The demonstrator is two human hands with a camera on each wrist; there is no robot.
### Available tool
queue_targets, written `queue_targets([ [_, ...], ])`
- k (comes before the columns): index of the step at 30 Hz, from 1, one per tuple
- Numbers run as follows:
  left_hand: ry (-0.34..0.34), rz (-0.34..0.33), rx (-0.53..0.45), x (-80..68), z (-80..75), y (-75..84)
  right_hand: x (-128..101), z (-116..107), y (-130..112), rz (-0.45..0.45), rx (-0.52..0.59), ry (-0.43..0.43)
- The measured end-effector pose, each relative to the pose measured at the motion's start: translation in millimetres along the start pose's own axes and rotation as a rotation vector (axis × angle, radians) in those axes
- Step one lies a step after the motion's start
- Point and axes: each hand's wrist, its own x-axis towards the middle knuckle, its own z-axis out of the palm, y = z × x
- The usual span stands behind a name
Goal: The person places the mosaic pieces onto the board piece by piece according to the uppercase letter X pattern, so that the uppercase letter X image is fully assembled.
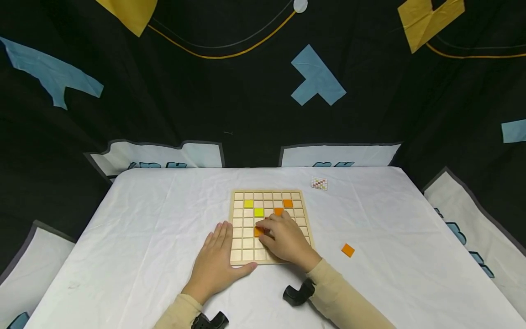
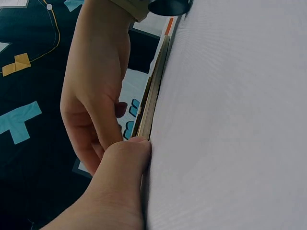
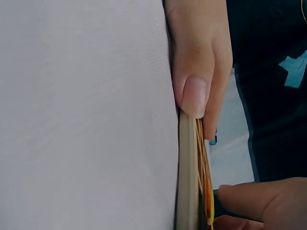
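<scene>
With two yellow and two orange tiles seated, the right hand [image 1: 287,240] pinches another orange tile [image 1: 259,231] mid-board [image 1: 306,226], left hand [image 1: 217,262] flat at the board's 8 o'clock, one spare tile [image 1: 347,250] waiting at 4 o'clock.

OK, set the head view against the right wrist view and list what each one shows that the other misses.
Only the head view shows the board's grid from above, two yellow tiles, the orange tiles set in it, a loose orange tile on the cloth, and a small card. Only the right wrist view shows the board edge-on, with the left thumb's nail against it. Both show the wooden board, the left hand, the right hand and the white tablecloth.
</scene>
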Motion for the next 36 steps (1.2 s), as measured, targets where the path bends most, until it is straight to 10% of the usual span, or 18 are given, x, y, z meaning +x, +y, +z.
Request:
queue_targets([
  [36,0.008,-0.002,-0.011,0.0,0.6,0.3,-124.3,-90.9,108.6,0.36,-0.12,-0.135],
])
